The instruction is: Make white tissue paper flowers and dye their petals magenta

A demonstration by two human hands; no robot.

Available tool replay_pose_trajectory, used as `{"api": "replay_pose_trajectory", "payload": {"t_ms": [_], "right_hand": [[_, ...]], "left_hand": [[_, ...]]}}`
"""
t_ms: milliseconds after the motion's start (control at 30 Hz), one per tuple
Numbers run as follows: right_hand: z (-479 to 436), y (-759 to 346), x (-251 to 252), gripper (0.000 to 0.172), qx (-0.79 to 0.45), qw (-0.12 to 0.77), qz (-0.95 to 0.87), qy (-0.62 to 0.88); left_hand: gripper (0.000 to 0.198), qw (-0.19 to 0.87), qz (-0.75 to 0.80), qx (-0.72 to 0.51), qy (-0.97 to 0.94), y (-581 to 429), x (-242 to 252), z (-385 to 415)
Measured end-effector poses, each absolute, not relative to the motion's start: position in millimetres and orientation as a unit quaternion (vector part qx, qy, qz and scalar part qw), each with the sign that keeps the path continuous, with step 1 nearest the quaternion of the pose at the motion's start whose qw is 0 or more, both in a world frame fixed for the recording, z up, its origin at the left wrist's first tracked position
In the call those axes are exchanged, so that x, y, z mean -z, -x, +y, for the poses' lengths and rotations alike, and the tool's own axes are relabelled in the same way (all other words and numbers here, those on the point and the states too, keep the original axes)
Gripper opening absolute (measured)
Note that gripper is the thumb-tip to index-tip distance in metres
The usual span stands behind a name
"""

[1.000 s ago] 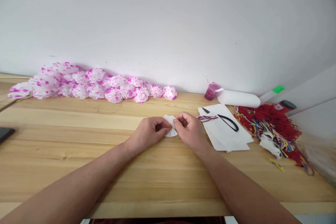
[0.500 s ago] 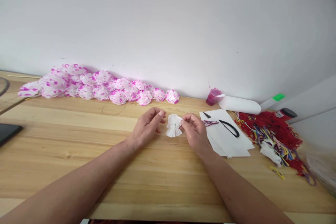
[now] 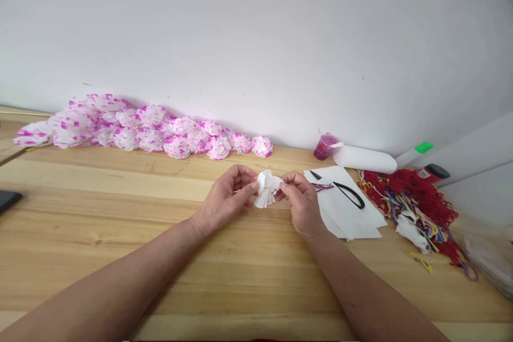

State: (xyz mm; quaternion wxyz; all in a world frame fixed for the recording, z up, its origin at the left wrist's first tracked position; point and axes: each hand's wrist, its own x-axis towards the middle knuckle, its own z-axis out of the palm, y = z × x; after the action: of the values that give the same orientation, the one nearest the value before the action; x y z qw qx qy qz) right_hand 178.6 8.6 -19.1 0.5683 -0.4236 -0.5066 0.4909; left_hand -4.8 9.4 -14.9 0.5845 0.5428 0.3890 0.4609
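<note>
Wall in plain white is met along its foot by a pale wooden table. On the left, against that wall, ruffled white flowers spotted with magenta are heaped in a long row that is tapered toward the middle. At the right, a tangle of yarn, mostly red with multicoloured strands, is spread, and white paper sheets are overlapped between it and the right hand. The left hand is held opposite, with fingers curled and the thumb pressed to an edge. Behind the sheets, a white roll is laid beside a cup stained magenta. Between the two hands, near the table's middle, a pleated white paper piece is held: its right edge is pinched by right thumb and fingers, its left edge by the left ones. Whether the tabletop is touched by it cannot be told. On the sheets, a black loop is laid near purple thread.
</note>
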Motion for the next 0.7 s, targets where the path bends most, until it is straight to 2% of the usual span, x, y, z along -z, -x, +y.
{"api": "replay_pose_trajectory", "payload": {"t_ms": [133, 300, 433, 500, 700], "right_hand": [[6, -176, 14, 0.01, -0.469, 0.545, -0.535, 0.443], [7, -176, 18, 0.009, -0.452, 0.513, -0.549, 0.48], [4, -179, 18, 0.014, -0.349, 0.549, -0.555, 0.518], [-1, -179, 13, 0.01, -0.305, 0.55, -0.585, 0.512], [-14, -170, 2, 0.011, -0.317, 0.443, -0.665, 0.511]], "left_hand": [[0.035, 0.577, 0.41, -0.466, -0.532, 4, 16, 11], [0.031, 0.58, 0.421, -0.459, -0.525, 3, 17, 11], [0.031, 0.591, 0.418, -0.474, -0.501, 3, 18, 12], [0.033, 0.594, 0.423, -0.477, -0.491, 3, 18, 12], [0.03, 0.585, 0.425, -0.485, -0.491, 2, 19, 12]]}}
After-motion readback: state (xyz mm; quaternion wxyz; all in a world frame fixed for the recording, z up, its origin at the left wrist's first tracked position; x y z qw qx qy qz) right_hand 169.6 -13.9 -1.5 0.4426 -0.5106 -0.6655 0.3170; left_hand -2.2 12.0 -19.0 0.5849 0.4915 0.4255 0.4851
